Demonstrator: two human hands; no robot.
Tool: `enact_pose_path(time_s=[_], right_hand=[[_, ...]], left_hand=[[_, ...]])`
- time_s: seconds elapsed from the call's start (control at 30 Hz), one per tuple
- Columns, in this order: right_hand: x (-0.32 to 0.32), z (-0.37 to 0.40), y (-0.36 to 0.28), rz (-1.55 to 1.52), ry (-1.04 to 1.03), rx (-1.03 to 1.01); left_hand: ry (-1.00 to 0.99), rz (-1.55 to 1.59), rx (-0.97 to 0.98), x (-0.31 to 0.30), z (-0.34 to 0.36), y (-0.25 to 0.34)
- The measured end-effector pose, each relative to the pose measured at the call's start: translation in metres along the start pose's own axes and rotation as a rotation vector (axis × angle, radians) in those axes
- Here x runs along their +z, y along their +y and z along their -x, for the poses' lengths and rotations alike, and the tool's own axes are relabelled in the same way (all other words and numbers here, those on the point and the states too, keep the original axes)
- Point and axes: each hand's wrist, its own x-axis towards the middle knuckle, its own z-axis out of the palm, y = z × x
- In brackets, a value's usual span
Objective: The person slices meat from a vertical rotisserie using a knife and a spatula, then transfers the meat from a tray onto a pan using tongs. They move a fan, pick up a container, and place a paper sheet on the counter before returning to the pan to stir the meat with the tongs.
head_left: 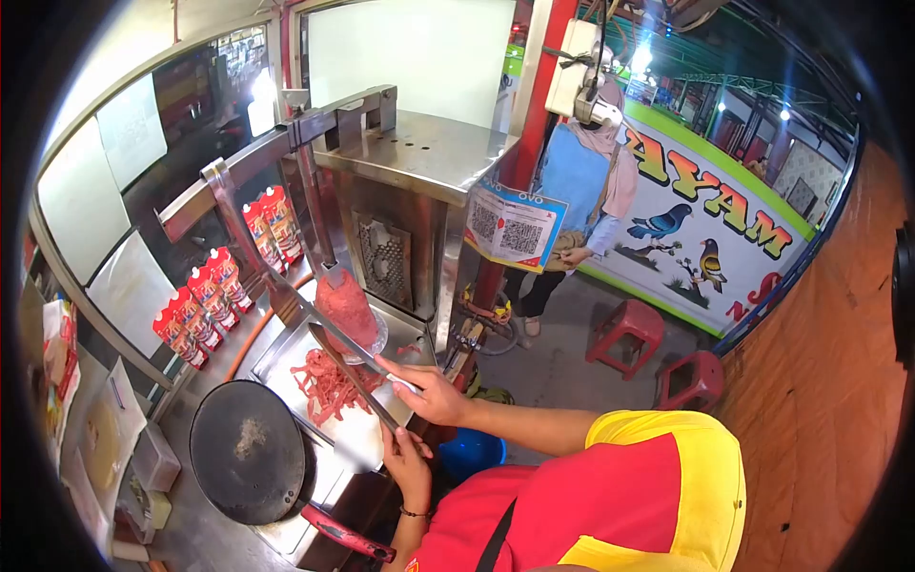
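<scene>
My right hand (436,397) is closed around the pale handle of a long knife (319,317), whose blade slants up and left past the meat cone. Below it, my left hand (407,464) grips the lower end of a long, flat metal blade (355,375); its handle is hidden in the fingers. The two blades lie close and overlap in this view. Behind them, a reddish meat cone (345,310) stands on a vertical spit in front of the metal grill. Sliced meat strips (329,383) lie on the metal tray (272,355) under the blades.
A black frying pan (246,453) with a red handle stands left of my hands. Red-capped sauce pouches (205,300) line the window. The steel grill housing (419,153) rises behind the cone. Beyond the QR sign (515,229) stands a person (577,181), near red stools (626,337).
</scene>
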Motion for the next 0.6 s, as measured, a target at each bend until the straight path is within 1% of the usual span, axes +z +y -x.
enact_pose_path(time_s=[0.1, 0.17, 0.2, 0.23, 0.27, 0.3, 0.33, 0.37, 0.43, 0.47, 0.57, 0.6], right_hand=[[-0.001, -0.001, 0.003, -0.013, -0.04, 0.013], [0.001, -0.003, 0.017, 0.04, -0.016, 0.039], [0.002, -0.009, 0.019, 0.054, 0.055, -0.002], [0.0, -0.01, 0.022, 0.016, 0.049, 0.158], [0.002, -0.019, 0.014, -0.033, 0.126, 0.154], [0.002, -0.022, 0.02, -0.064, 0.145, 0.154], [0.003, -0.025, 0.006, -0.213, 0.139, 0.185], [0.004, -0.02, 0.013, -0.312, 0.108, 0.187], [0.005, -0.011, 0.012, -0.375, 0.075, 0.28], [0.007, -0.014, 0.015, -0.377, 0.044, 0.286], [0.015, -0.027, 0.019, -0.324, 0.041, 0.274], [0.021, -0.043, 0.012, -0.289, 0.055, 0.25]], left_hand=[[-0.007, 0.024, -0.008, -0.004, 0.004, -0.014], [-0.019, -0.018, 0.018, -0.01, 0.006, -0.022], [0.009, 0.006, 0.026, -0.007, 0.009, -0.018], [0.023, 0.034, -0.015, -0.009, 0.007, -0.027], [0.057, 0.015, 0.023, -0.006, 0.009, -0.02], [0.007, -0.082, 0.015, -0.013, 0.006, -0.03], [0.034, -0.044, -0.007, -0.008, 0.009, -0.015], [0.062, -0.053, 0.016, -0.007, 0.01, -0.02], [0.057, -0.094, 0.002, -0.006, 0.012, -0.003], [0.085, -0.082, -0.001, -0.006, 0.012, -0.002], [0.069, -0.092, -0.024, -0.006, 0.014, -0.002], [0.065, -0.088, -0.013, -0.006, 0.013, -0.002]])
